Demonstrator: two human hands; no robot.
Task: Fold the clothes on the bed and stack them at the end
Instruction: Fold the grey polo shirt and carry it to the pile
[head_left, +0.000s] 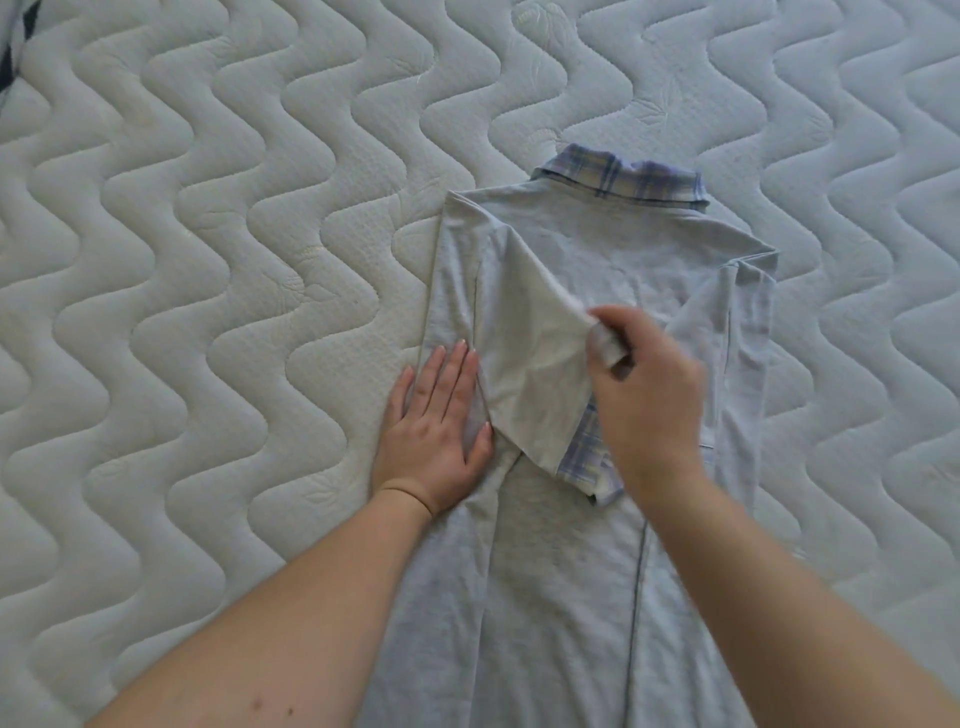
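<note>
Lying back-side up on the white quilted mattress with its wavy stitching (208, 260), the pale grey short-sleeved polo shirt with a blue-and-cream plaid collar (561, 545) has its long axis running from the near edge of the view toward the far side, collar end pointing away from the person and hem end running out of sight between the forearms. Its plaid collar (623, 176) lies at the far end, slightly right of centre. Both long sides of the shirt are turned in over the back, so the body forms a narrow strip. The left hand (436, 431) lies flat with straight fingers (460, 371) close together, pressing the folded left edge of the shirt against the mattress, its fingertips pointing away from the person. The right hand (649, 395), somewhat blurred, has its fingers curled, pinching the edge of the grey sleeve with a plaid cuff (535, 374), which is lifted a little and drawn across the middle of the shirt; the plaid cuff (587, 457) hangs toward the near side, under the right wrist. At the far left corner of the view a sliver of dark-and-white fabric (15, 41) shows, too cut off to identify.
</note>
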